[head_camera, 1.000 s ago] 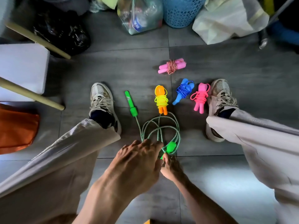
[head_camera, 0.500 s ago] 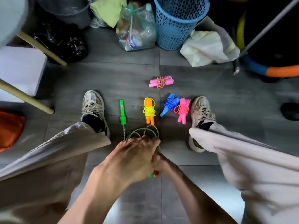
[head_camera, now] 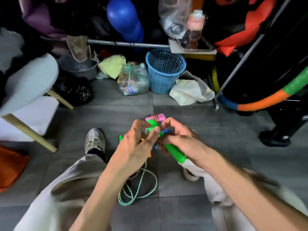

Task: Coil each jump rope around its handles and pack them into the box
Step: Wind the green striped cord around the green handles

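Above the grey tiled floor (head_camera: 191,117), my right hand (head_camera: 181,140) grips the green plastic jump-rope handle (head_camera: 175,152) steady, while my left hand (head_camera: 135,147) pinches its green-white braided cord (head_camera: 141,185), ready to wind; loose loops trail below.

A blue perforated plastic basket (head_camera: 165,70) stands on the grey tiled floor (head_camera: 116,114), a clear bag of bottles (head_camera: 133,80) just beside it. A crumpled white bag (head_camera: 190,90) lies nearby, a black bag (head_camera: 75,92) and an orange cloth (head_camera: 11,165) well apart.
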Available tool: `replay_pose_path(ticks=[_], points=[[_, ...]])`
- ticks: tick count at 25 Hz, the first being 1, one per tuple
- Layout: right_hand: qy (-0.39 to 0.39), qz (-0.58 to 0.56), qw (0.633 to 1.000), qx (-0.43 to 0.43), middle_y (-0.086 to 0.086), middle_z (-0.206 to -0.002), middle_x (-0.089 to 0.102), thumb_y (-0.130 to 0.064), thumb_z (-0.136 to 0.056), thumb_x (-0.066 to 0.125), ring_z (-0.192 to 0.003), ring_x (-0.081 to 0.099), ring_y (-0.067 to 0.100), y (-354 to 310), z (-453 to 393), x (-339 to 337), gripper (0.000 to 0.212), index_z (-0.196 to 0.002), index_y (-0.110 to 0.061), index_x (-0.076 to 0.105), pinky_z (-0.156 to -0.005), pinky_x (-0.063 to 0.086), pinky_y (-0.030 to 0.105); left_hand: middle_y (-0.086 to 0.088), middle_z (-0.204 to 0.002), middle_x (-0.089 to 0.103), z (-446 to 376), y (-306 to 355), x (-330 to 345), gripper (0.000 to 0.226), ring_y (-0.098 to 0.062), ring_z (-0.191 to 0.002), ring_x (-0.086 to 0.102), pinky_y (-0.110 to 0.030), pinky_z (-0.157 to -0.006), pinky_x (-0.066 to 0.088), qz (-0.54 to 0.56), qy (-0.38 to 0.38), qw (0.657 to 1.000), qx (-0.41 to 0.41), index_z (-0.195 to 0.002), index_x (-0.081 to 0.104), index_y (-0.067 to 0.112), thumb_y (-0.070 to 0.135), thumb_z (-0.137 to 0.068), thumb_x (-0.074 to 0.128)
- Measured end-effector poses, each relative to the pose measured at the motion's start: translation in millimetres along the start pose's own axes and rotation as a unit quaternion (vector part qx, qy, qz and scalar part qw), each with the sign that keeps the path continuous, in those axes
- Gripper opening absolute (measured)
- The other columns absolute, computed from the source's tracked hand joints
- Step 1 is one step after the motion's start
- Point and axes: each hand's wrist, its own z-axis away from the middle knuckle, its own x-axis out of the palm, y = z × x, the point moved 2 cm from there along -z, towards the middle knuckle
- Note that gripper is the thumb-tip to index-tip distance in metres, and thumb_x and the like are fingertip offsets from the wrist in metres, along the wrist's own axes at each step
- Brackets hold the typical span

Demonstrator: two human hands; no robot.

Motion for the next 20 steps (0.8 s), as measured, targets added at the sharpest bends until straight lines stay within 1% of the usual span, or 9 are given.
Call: replay_pose_path(ticks=[2,5,7,9,12,14,15,17,20], points=[[0.026,0.002,0.998,-0.056,0.008,-0.078,0.064,0.001,-0.077,0.072,-0.069,0.057,0.013,-9,11,10,0.034,-0.093,-0.013,0.045,-0.059,0.045,0.018,0.0,-0.077,0.072,2,10,3,0.04,-0.022,-0.077,0.07,-0.048,-0.077,0.057,0.059,-0.006,0.997,-0.046,-0.093,0.063,0.024,0.063,-0.083,0.058],[0.035,0.015,0.995,-0.091,0.019,-0.095,0.069,-0.001,-0.07,0.075,-0.082,0.057,0.017,-8,4,19,0.04,-0.098,-0.008,0.047,-0.077,0.048,0.034,0.006,-0.071,0.071,0,20,12,0.03,-0.018,-0.071,0.068,-0.031,-0.06,0.059,0.171,0.022,0.979,-0.105,-0.083,0.069,0.015,0.044,-0.088,0.061],[0.024,0.108,0.988,-0.106,0.009,-0.099,0.073,-0.001,-0.078,0.068,-0.087,0.065,0.018,-15,-2,14,0.028,-0.102,-0.012,0.058,-0.082,0.052,0.033,0.008,-0.062,0.068,-5,21,6,0.019,-0.015,-0.062,0.062,-0.027,-0.046,0.048,0.223,0.101,0.962,-0.119,-0.075,0.065,0.013,0.02,-0.091,0.057],[0.095,0.212,0.964,-0.133,-0.007,-0.095,0.074,-0.006,-0.079,0.061,-0.084,0.067,0.01,-21,-9,3,0.027,-0.101,-0.021,0.067,-0.078,0.054,0.031,0.004,-0.059,0.065,-12,19,-8,0.018,-0.016,-0.057,0.058,-0.025,-0.049,0.044,0.24,0.144,0.955,-0.098,-0.071,0.063,0.012,0.009,-0.086,0.055],[0.205,0.254,0.933,-0.148,-0.017,-0.125,0.057,-0.007,-0.077,0.064,-0.086,0.064,0.008,-25,-14,-13,0.062,-0.13,-0.036,0.05,-0.071,0.049,0.019,0.007,-0.047,0.044,-15,19,-16,0.014,-0.011,-0.046,0.035,-0.025,-0.044,0.031,0.051,0.062,0.997,-0.019,-0.065,0.059,0.014,0.025,-0.074,0.063],[0.118,0.202,0.959,-0.16,-0.014,-0.131,0.054,0.004,-0.076,0.06,-0.087,0.065,0.012,-26,-19,-10,0.073,-0.137,-0.035,0.047,-0.069,0.051,0.02,0.011,-0.044,0.038,-6,26,-8,0.024,-0.007,-0.045,0.027,-0.021,-0.042,0.027,-0.115,-0.008,0.992,0.042,-0.069,0.06,0.013,0.032,-0.077,0.071],[0.067,0.165,0.972,-0.154,-0.013,-0.119,0.063,0.006,-0.079,0.057,-0.081,0.066,0.008,-27,-21,-8,0.057,-0.127,-0.026,0.059,-0.066,0.052,0.02,0.011,-0.043,0.036,-3,29,-4,0.026,-0.007,-0.044,0.025,-0.019,-0.04,0.024,-0.113,-0.007,0.992,0.059,-0.066,0.058,0.01,0.026,-0.08,0.072],[0.03,0.109,0.987,-0.111,-0.014,-0.076,0.07,-0.004,-0.093,0.054,-0.063,0.06,-0.001,-31,-22,-2,0.021,-0.09,-0.015,0.071,-0.056,0.046,0.014,0.011,-0.045,0.038,-2,31,-2,0.024,-0.007,-0.045,0.028,-0.019,-0.041,0.023,0.018,0.02,0.998,0.054,-0.064,0.058,0.008,0.009,-0.086,0.068],[0.012,0.134,0.991,-0.008,-0.003,-0.071,0.07,-0.024,-0.097,0.055,-0.067,0.06,0.007,-24,-20,3,0.024,-0.083,-0.01,0.068,-0.06,0.045,0.025,0.002,-0.053,0.048,-12,22,-12,0.015,-0.013,-0.046,0.037,-0.021,-0.041,0.024,0.311,0.136,0.941,-0.015,-0.079,0.064,0.012,0.004,-0.091,0.06]])
